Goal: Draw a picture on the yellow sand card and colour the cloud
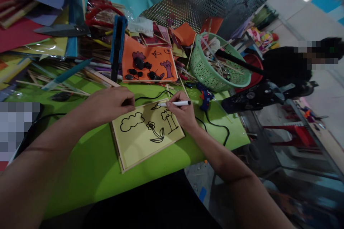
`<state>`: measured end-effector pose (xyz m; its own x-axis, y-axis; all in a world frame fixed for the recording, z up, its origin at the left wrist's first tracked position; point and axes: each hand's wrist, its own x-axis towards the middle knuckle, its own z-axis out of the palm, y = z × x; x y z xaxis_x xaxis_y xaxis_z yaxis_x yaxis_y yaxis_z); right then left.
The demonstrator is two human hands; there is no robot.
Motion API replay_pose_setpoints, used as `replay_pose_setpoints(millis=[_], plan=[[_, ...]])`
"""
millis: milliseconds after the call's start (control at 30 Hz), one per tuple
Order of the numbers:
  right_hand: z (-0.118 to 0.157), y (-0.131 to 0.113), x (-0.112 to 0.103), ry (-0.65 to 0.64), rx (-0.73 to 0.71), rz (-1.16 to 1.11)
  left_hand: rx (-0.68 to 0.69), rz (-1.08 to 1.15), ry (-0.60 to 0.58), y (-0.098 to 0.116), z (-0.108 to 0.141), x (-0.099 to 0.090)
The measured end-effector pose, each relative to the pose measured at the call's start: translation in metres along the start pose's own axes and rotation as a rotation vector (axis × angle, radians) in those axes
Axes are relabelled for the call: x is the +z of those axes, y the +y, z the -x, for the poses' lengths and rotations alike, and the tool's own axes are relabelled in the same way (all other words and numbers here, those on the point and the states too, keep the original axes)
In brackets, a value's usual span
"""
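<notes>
A yellow sheet edged with thin sticks lies tilted on the green table, bearing black line drawings of a cloud, a flower with leaves, a tree and a small shape near its top edge. My right hand grips a white marker, whose tip meets the sheet at that small shape. At the sheet's upper left corner rests my left hand, fingers curled together; whether they pinch anything is hidden. Behind the sheet is an orange picture with dark trees and black stones.
A green basket of supplies stands behind right, beside a blue glue gun with a black cord. Scissors, sticks, pens and coloured paper crowd the back left. A dark bottle-like object lies right; a person is beyond.
</notes>
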<state>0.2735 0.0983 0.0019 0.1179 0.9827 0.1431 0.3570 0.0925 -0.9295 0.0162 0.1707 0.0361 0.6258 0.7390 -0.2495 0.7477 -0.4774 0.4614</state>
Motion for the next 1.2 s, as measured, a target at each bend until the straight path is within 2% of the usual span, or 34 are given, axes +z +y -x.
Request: replay_pose_setpoints(millis=[233, 467, 1200], plan=[[0.0004, 0.0027, -0.0007, -0.055, 0.012, -0.054, 0.013, 0.005, 0.006, -0.0028, -0.0011, 0.0020], [0.0012, 0.0022, -0.0031, -0.003, 0.024, -0.064, 0.025, 0.024, 0.003, -0.0025, -0.0003, 0.0003], [0.0012, 0.0017, -0.0028, -0.040, 0.006, -0.066, 0.002, -0.003, 0.009, -0.0034, -0.0001, 0.0020]])
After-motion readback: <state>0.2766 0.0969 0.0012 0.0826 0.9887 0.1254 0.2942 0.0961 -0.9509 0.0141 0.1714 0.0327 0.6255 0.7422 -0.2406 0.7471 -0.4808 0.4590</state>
